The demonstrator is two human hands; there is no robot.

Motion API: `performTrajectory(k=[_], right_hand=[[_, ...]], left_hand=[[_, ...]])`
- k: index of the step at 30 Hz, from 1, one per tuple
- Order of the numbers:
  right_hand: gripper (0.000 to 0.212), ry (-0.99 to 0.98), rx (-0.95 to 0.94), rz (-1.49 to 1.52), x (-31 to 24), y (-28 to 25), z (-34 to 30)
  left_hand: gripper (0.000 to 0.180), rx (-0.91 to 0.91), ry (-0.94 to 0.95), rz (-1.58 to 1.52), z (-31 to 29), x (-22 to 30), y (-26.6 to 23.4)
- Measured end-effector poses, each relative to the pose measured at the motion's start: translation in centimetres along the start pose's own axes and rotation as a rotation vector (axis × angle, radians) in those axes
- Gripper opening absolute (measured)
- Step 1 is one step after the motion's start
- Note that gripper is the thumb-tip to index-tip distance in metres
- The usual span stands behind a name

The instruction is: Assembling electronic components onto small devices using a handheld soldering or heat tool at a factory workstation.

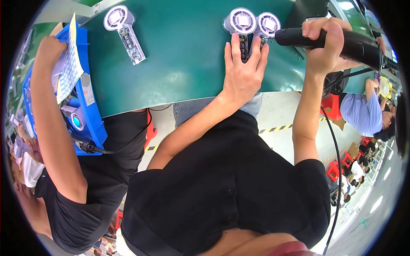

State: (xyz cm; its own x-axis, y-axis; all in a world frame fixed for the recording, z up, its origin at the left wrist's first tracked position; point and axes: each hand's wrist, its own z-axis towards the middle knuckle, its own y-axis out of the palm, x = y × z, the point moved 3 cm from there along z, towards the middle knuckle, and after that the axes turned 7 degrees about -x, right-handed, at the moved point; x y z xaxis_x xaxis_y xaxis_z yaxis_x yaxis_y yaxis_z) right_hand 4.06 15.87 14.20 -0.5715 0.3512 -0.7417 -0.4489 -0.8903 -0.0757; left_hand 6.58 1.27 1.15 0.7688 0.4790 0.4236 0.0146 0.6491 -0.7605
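Note:
My left hand (244, 77) rests palm down over the handles of two white handheld fans without back covers, its fingers straddling the left fan (240, 21) and reaching the right fan (268, 24). Both lie side by side with circuit boards showing in their handles. In my right hand (325, 49) is a black electric screwdriver (356, 48), held level with its narrow end beside the right fan. The bit cannot be made out. A third handheld fan (124, 34) lies apart on the left, its long circuit board exposed.
The green mat (179, 64) covers the bench. At left, a co-worker's arm (57, 123) reaches over a blue bin (95, 121) holding papers and a fan part. A black cable (337, 158) hangs by my right arm. A dark box-like object (305, 17) stands at the back right.

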Motion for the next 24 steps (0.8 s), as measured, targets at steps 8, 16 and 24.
performTrajectory(k=[8, 16, 24], right_hand=[[0.021, -0.033, 0.015, -0.061, -0.1, 0.5, -0.9], [0.016, -0.084, 0.035, 0.027, -3.3, -7.2, 2.9], [0.076, -0.018, 0.087, -0.226, -3.6, -13.4, 4.2]], left_hand=[[0.041, -0.026, 0.008, -0.033, 0.1, 0.1, 0.2], [0.046, -0.047, -0.012, -0.05, 0.1, -0.3, -0.7], [0.056, -0.112, 0.01, -0.036, 0.1, 0.1, -0.9]])
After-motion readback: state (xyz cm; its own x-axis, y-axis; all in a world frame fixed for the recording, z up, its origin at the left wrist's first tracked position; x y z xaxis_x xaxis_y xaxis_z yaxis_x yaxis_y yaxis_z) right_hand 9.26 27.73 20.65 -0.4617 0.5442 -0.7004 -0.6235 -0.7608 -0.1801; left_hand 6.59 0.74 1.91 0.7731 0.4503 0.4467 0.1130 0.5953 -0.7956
